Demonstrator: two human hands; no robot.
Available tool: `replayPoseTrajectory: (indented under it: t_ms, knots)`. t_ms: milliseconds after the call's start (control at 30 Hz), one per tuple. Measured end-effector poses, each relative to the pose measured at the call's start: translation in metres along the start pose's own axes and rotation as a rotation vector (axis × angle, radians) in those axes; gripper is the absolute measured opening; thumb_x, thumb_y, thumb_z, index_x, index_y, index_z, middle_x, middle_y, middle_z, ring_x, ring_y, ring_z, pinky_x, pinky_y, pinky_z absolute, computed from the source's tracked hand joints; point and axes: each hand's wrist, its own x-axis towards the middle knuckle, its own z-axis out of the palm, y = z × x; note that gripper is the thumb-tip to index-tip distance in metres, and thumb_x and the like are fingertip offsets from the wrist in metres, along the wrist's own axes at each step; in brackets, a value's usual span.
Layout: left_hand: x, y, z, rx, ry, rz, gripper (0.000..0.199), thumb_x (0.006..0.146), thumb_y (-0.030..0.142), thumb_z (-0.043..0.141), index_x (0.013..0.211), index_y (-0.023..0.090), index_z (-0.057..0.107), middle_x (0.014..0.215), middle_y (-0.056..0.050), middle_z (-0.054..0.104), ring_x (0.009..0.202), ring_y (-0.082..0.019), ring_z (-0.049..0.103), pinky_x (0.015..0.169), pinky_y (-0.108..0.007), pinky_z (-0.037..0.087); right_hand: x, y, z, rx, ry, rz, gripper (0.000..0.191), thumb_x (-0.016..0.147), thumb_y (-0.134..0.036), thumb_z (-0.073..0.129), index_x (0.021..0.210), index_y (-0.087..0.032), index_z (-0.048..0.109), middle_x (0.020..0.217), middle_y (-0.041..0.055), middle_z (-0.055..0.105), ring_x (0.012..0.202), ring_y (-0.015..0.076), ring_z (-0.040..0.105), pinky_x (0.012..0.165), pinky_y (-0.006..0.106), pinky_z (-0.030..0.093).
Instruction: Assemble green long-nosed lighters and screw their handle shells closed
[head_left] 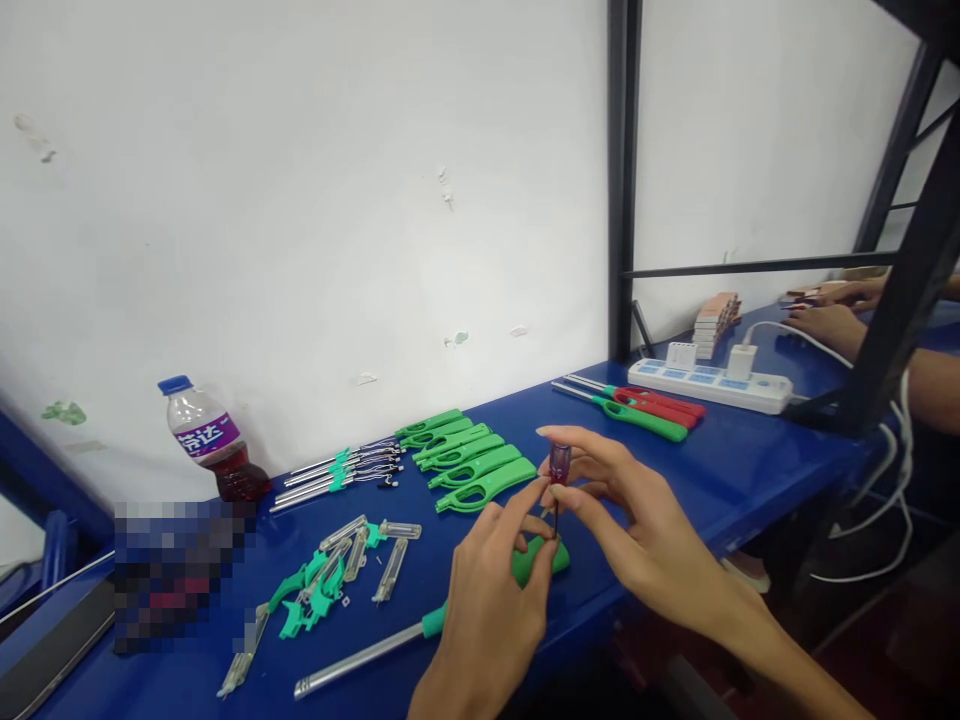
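My left hand (491, 595) is closed around a green long-nosed lighter (360, 660), its metal tube pointing to the lower left. Much of the lighter's body is hidden behind the fingers. In my right hand (637, 525) is a small screwdriver (559, 463) with a purplish transparent handle, gripped upright between thumb and fingers. Its thin shaft points down to the green handle end, beside my left fingertips. Left of the hands lie transparent fuel tanks (391, 568) and teal trigger pieces (322, 600). Several green casing halves (487, 482) and metal tubes with wires (315, 490) are laid out behind.
Assembled red and green lighters (652, 422) lie near a white power strip (705, 385) with chargers. A drink bottle (206, 440) stands by the wall. Black shelf posts (624, 180) rise at the table's back. Another person's hands (832, 325) work at the far right.
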Motion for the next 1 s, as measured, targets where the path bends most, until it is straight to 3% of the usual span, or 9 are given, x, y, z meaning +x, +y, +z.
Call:
replayPoseTrajectory:
  t_ms: [233, 433, 733, 900, 1000]
  knots:
    - [0.013, -0.007, 0.014, 0.091, -0.070, -0.046, 0.044, 0.094, 0.005, 0.065, 0.133, 0.025, 0.066, 0.101, -0.003, 0.079, 0.093, -0.023, 0.071, 0.081, -0.035, 0.054, 0.001, 0.022, -0.001, -0.080, -0.041, 0.027, 0.046, 0.109, -0.020, 0.051, 0.151, -0.038, 0.052, 0.124, 0.0055, 0.069, 0.102, 0.0206, 0.073, 0.089, 0.038, 0.066]
    - [0.010, -0.012, 0.013, 0.120, -0.091, -0.040, 0.050, 0.095, 0.006, 0.065, 0.139, 0.030, 0.063, 0.096, 0.001, 0.079, 0.101, -0.026, 0.069, 0.083, -0.036, 0.053, -0.001, 0.026, 0.001, -0.047, -0.061, 0.039, 0.047, 0.109, -0.021, 0.050, 0.152, -0.038, 0.051, 0.124, 0.0050, 0.069, 0.102, 0.0206, 0.072, 0.088, 0.038, 0.066]
    - [0.005, -0.018, 0.017, 0.181, -0.113, -0.021, 0.049, 0.097, 0.005, 0.062, 0.142, 0.026, 0.061, 0.101, -0.001, 0.079, 0.103, -0.027, 0.069, 0.090, -0.041, 0.055, -0.001, 0.031, 0.002, -0.035, -0.092, 0.076, 0.045, 0.108, -0.022, 0.052, 0.151, -0.037, 0.052, 0.121, 0.0040, 0.068, 0.099, 0.0193, 0.072, 0.086, 0.036, 0.065]
    - [0.007, -0.015, 0.015, 0.229, -0.116, -0.022, 0.036, 0.097, 0.007, 0.061, 0.128, 0.024, 0.068, 0.104, -0.004, 0.076, 0.098, -0.027, 0.070, 0.082, -0.039, 0.056, -0.001, 0.033, 0.003, -0.047, -0.094, 0.080, 0.043, 0.107, -0.023, 0.054, 0.149, -0.035, 0.053, 0.108, 0.0029, 0.067, 0.093, 0.0191, 0.070, 0.083, 0.035, 0.065]
    - [0.007, -0.012, 0.012, 0.267, -0.130, 0.004, 0.034, 0.097, 0.010, 0.062, 0.128, 0.022, 0.068, 0.110, -0.006, 0.076, 0.106, -0.029, 0.069, 0.090, -0.044, 0.057, -0.001, 0.036, 0.005, -0.054, -0.076, 0.072, 0.044, 0.107, -0.022, 0.054, 0.149, -0.035, 0.052, 0.110, 0.0030, 0.067, 0.092, 0.0185, 0.069, 0.082, 0.035, 0.065]
